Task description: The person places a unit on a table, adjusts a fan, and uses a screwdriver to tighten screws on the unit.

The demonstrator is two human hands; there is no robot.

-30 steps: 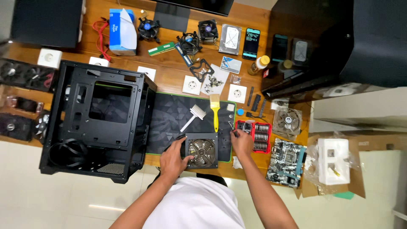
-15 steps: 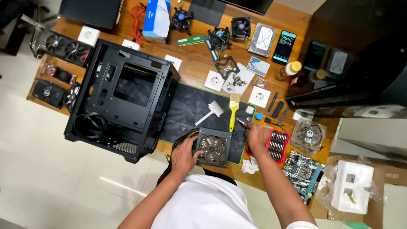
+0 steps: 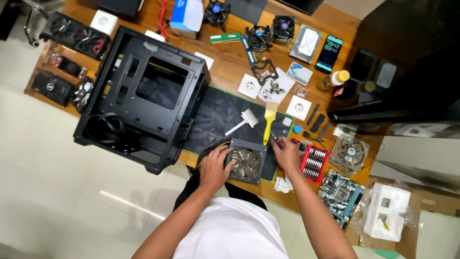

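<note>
1. Grey metal power supply unit [image 3: 246,163], fan grille facing up, head view: it lies at the near edge of the dark mat [image 3: 220,112] on the wooden counter [image 3: 230,60], just in front of the person.
2. Left hand [image 3: 214,168]: lies over the unit's left edge with fingers spread across the casing. The grip is loose and steadying rather than closed around anything.
3. Right hand [image 3: 287,154]: a second ago it was at the unit's right side. It is now off the unit, between the unit and the red bit set [image 3: 314,163], fingers curled. A thin item seems to poke from the fingertips, but I cannot tell whether the grip has hold of it.
4. Reading of the change: the unit is now held by one hand only, and it has not moved from its place on the mat.
5. Yellow-handled brush [image 3: 268,122]: lies lengthwise on the mat, its handle end just beside the right hand and the unit's far corner.
6. White brush [image 3: 244,120]: lies on the mat beyond the unit, apart from it.
7. Black computer case [image 3: 143,96]: lies on its side, open, to the left, near the unit but not touching it.
8. Bare motherboard [image 3: 338,194] and bagged fan [image 3: 350,152]: both to the right, beyond the bit set.
9. Crumpled white tissue [image 3: 286,184]: on the counter edge below the right wrist.
</note>
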